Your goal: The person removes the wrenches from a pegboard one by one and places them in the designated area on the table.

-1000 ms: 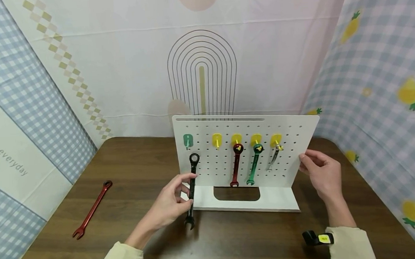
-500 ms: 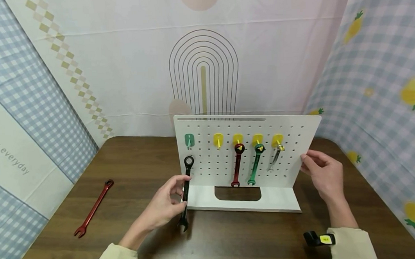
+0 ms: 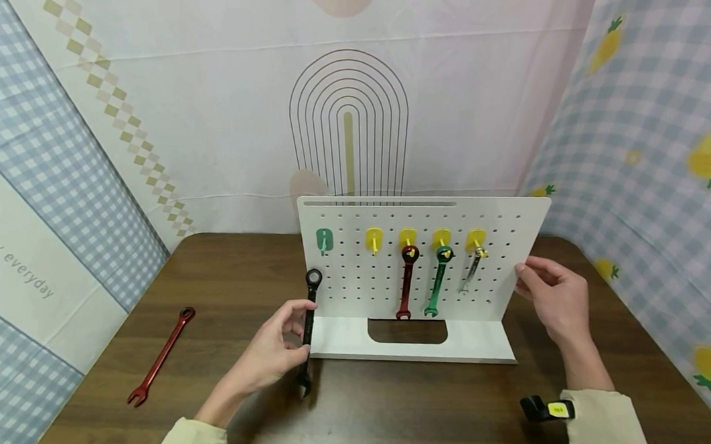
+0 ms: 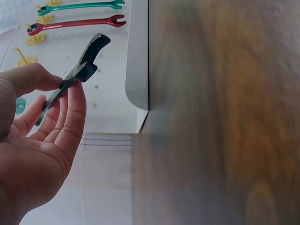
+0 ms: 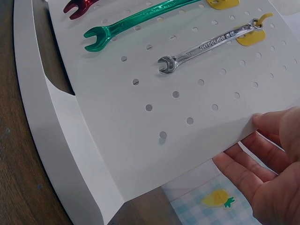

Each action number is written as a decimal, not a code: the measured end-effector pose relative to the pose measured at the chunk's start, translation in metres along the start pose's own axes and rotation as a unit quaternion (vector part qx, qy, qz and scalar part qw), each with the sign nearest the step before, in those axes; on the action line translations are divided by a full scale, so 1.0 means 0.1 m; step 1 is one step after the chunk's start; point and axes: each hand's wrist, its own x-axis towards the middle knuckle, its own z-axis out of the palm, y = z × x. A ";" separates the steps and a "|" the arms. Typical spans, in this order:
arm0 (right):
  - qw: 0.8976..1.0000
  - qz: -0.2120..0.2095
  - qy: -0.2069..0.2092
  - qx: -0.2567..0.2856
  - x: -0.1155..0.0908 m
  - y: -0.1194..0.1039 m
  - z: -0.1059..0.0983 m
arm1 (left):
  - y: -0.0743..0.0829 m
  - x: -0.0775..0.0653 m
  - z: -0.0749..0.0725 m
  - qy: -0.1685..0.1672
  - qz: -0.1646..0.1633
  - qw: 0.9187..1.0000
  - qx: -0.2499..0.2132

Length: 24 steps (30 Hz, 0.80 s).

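My left hand [image 3: 267, 353] pinches a black combination wrench [image 3: 309, 328] between thumb and fingers, ring end up, just off the left edge of a white pegboard stand [image 3: 359, 295]. In the left wrist view the open jaw end of the black wrench [image 4: 86, 65] points away from the palm. My right hand [image 3: 555, 299] grips the board's right edge, thumb on the front and fingers behind, as the right wrist view shows. From yellow hooks hang a dark red wrench [image 3: 406, 286], a green wrench [image 3: 437, 285] and a small silver wrench [image 5: 206, 49].
A green hook [image 3: 324, 240] and a yellow hook [image 3: 374, 241] on the board carry nothing. Another red wrench [image 3: 160, 358] lies on the wooden table [image 3: 225, 276] at left. Patterned cloth [image 3: 223, 121] hangs behind and at both sides.
My left hand has moved left with the black wrench, from in front of the board to beyond its left edge. The right hand keeps its hold on the board.
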 end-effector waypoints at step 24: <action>1.000 -0.002 -0.004 -0.004 -0.01 -0.02 -0.01 | -0.13 -0.12 -0.20 0.004 -0.016 0.999 0.035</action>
